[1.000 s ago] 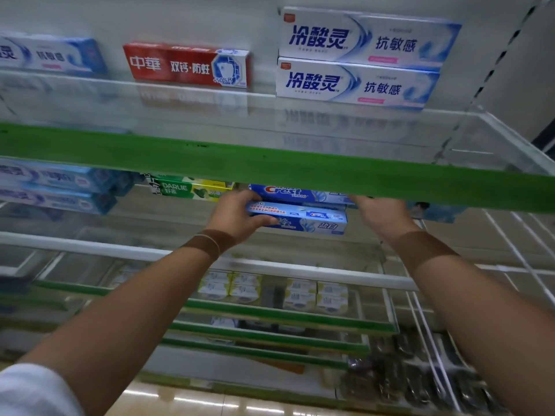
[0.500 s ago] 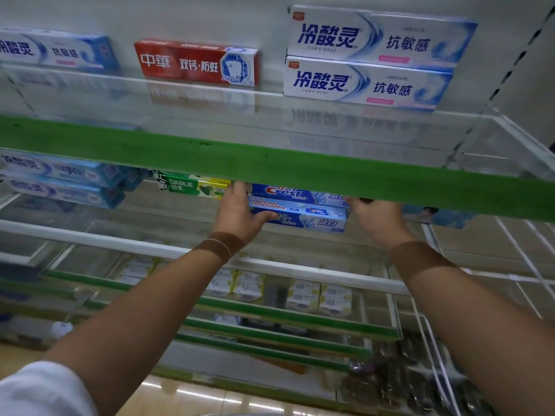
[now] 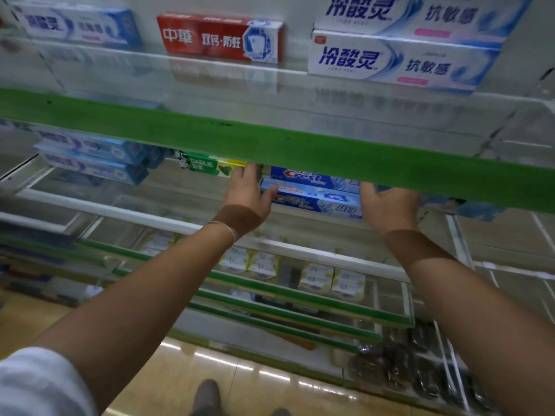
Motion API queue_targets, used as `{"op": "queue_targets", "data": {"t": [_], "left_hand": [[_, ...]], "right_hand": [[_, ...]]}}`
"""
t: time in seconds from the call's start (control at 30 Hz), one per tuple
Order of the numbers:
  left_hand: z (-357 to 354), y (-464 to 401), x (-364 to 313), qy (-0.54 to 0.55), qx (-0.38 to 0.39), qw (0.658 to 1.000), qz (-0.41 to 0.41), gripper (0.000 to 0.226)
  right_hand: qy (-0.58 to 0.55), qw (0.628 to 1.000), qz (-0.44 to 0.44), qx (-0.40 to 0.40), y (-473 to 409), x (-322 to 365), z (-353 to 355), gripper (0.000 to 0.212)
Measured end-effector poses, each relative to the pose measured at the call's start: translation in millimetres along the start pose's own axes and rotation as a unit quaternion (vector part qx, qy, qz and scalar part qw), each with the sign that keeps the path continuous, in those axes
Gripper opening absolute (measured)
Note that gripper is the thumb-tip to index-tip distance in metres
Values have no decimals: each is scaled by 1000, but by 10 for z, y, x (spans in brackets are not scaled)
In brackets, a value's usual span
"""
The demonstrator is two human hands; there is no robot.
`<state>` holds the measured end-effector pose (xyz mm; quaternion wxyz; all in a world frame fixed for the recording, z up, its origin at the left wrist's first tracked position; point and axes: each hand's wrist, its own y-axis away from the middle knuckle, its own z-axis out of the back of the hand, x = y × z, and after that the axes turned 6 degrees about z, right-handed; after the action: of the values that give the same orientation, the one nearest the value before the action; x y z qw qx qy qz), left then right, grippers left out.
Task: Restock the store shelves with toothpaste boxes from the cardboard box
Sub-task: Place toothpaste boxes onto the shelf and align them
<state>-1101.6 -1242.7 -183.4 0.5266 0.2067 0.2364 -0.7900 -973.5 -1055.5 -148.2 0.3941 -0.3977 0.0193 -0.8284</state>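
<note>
The left hand (image 3: 246, 192) and right hand (image 3: 390, 202) grip the ends of a blue Crest toothpaste box (image 3: 312, 199). It lies beneath another Crest box (image 3: 312, 177) on the shelf (image 3: 168, 217).

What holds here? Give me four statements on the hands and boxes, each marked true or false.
1. Both hands are at the lower blue Crest box, left hand at one end, right hand at the other. True.
2. The red box lies under the green shelf edge. False: it stands on the shelf above.
3. A green Darlie box sits left of the Crest boxes. True.
4. The Crest boxes stand apart. False: they are stacked.
</note>
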Motion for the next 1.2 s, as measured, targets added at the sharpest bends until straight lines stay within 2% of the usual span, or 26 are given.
{"op": "queue_targets", "data": {"t": [0.1, 0.2, 0.33, 0.5, 0.7, 1.0, 1.2], "left_hand": [[67, 20, 18, 12, 3, 1000, -7, 46], [177, 39, 23, 43, 18, 999, -2, 46], [409, 88, 84, 68, 22, 997, 1, 45], [867, 194, 393, 65, 15, 998, -1, 48], [1610, 406, 1057, 53, -23, 998, 15, 41], [2766, 878, 2311, 88, -95, 989, 67, 40], [3571, 1315, 3181, 97, -148, 974, 142, 42]], "right_hand": [[7, 999, 43, 7, 84, 99, -145, 35], [-34, 995, 91, 3, 174, 273, -240, 49], [-58, 988, 140, 17, 247, 480, -383, 42], [-48, 991, 104, 73, 479, 962, -497, 26], [-68, 978, 182, 81, 815, 1660, -839, 29], [-111, 948, 256, 156, 1563, 2974, -1514, 36], [-151, 915, 298, 226, 2082, 3962, -2036, 40]]}}
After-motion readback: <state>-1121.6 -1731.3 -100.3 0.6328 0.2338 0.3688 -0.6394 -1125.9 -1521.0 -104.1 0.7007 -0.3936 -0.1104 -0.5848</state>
